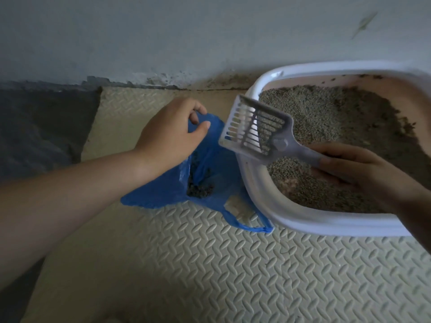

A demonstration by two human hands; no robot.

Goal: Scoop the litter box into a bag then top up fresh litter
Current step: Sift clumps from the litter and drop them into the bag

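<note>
Finds a beige foam mat [210, 264] with a raised leaf-pattern tread covering the floor and meeting a pale grey wall [163, 31] at the far edge. Notes dark grime [163, 79] and loose grit along the foot of that wall, and a faint smear [366, 23] high on the right. Records a darker strip of floor [35, 124] left of the mat. Dim light throughout.

Locates the white litter box [303, 220] on the mat at right, near the wall, holding grey-brown litter [338, 113]. Locates the blue bag [151, 194] on the mat, touching the box's left wall, mouth open, dark clumps [200, 187] inside.

Sees the left grip [170, 136] pinching the bag's upper handle between thumb and fingers. Sees the right grip [363, 169] curled round the handle of a grey slotted scoop [256, 129], with the scoop's head tilted above the box's left rim, just beside the bag's mouth.
</note>
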